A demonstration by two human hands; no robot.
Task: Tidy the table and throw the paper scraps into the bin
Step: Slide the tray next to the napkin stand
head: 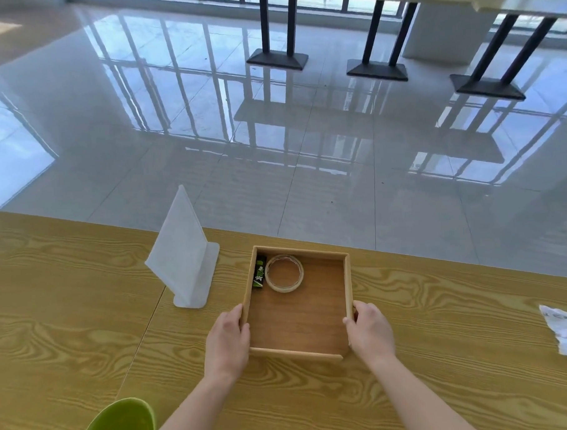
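Observation:
A shallow wooden tray point(316, 354) sits on the wood-grain table point(69, 321) near its far edge. My left hand point(227, 339) grips the tray's left wall and my right hand point(371, 333) grips its right wall. Inside the tray, at the far left, lie a green and black lighter point(259, 273) and a round glass ashtray point(284, 273). A crumpled white paper scrap point(563, 331) lies on the table at the far right, well away from both hands. A green bin point(120, 425) shows at the bottom left, by my left forearm.
A white acrylic sign stand point(185, 255) stands upright just left of the tray. Beyond the table's far edge is a glossy tiled floor point(272, 134) with black table legs point(277, 57) at the back.

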